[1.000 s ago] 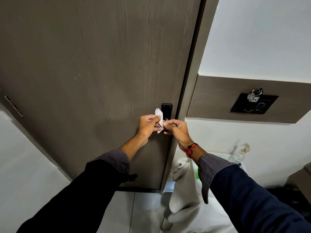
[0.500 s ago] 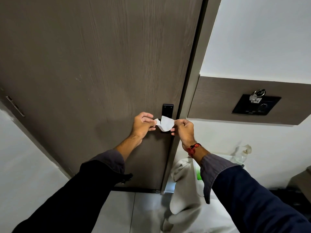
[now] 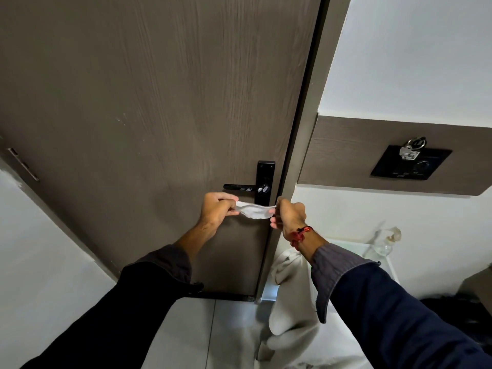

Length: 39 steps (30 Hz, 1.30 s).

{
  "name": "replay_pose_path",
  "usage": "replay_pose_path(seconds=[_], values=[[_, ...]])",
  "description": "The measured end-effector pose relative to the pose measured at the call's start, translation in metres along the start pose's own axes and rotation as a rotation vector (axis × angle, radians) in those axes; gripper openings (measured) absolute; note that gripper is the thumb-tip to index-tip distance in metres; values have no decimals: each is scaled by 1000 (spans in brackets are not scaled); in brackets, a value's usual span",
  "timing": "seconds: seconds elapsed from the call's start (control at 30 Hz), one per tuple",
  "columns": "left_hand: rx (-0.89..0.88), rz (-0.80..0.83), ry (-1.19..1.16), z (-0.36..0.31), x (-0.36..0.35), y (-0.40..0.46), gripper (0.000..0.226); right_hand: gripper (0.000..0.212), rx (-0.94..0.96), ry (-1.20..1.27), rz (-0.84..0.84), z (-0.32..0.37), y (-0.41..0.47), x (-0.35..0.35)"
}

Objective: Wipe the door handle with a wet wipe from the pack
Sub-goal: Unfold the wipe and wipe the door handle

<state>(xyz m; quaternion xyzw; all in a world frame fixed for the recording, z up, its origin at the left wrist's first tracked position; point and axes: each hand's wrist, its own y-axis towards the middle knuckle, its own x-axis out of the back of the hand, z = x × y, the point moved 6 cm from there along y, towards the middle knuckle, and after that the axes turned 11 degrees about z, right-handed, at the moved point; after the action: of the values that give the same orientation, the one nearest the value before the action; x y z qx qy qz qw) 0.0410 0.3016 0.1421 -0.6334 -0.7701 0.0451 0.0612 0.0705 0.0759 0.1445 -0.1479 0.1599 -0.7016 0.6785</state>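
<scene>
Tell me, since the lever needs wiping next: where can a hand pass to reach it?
Bare door lies left of and above the handle. Below is crowded: both hands, left and right, stretch the wipe.

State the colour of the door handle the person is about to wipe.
Black: the door handle and its backplate are matte black against the brown door, seen in the head view.

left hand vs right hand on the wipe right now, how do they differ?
The left hand grips the wet wipe at its left end, just under the door handle; the right hand grips the right end, in front of the door's edge. The right wrist wears a red thread band; the left wrist is bare. Both pinch the wipe, stretching it between them, below the handle and not on it.
</scene>
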Motion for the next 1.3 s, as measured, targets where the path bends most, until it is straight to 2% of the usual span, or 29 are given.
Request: replay_pose_path(seconds=[0.1, 0.2, 0.37, 0.43, 0.53, 0.57, 0.63, 0.7, 0.73, 0.8, 0.87, 0.9, 0.97, 1.03, 1.1, 1.2, 1.3], values=[[-23, -77, 41, -5, 0, 9, 6, 18, -18, 66, 58, 8, 5, -5], [-18, -177, 63, -13, -6, 20, 17, 25, -3, 32, 39, 15, 16, -5], [-31, -345, 113, -31, -25, 31, 7, 29, -16, 192, 49, 21, 26, -11], [-37, -383, 173, -29, -44, 33, 14, 31, -50, 277, 73, 19, 33, -7], [-211, -370, 307, -31, -51, 14, 40, 32, -65, 350, 135, 19, 28, -18], [-312, -370, 421, -33, -55, 6, 43, 31, -65, 367, 144, 19, 26, -20], [-551, -380, 832, -33, -71, -12, 41, 28, -74, 389, 162, 17, 26, -22], [-753, -298, 1228, -22, -97, -20, 44, 23, -82, 407, 171, 16, 26, -20], [-737, -192, 1356, -13, -106, -17, 48, 24, -81, 407, 169, 16, 27, -18], [-573, -26, 1483, 7, -113, -8, 57, 25, -68, 370, 176, 17, 29, -13], [-485, -41, 1485, 14, -112, -3, 63, 23, 33, 238, 185, 23, 28, -9], [-470, -77, 1483, 16, -111, -3, 66, 22, 169, 71, 152, 31, 24, -2], [-484, -144, 1476, 18, -114, -1, 71, 23, 597, -474, 52, 54, 7, 11], [-465, -180, 1454, 20, -117, 2, 75, 39, 1007, -1003, 1, 70, -13, 15], [-426, -270, 1417, 26, -121, 0, 78, 65, 1238, -1330, -55, 80, -17, 23], [-360, -343, 1330, 31, -135, 3, 80, 83, 1296, -1515, -316, 114, -2, 46], [-214, -471, 1237, 35, -159, 7, 79, 84, 1358, -1588, -416, 132, 21, 64]])
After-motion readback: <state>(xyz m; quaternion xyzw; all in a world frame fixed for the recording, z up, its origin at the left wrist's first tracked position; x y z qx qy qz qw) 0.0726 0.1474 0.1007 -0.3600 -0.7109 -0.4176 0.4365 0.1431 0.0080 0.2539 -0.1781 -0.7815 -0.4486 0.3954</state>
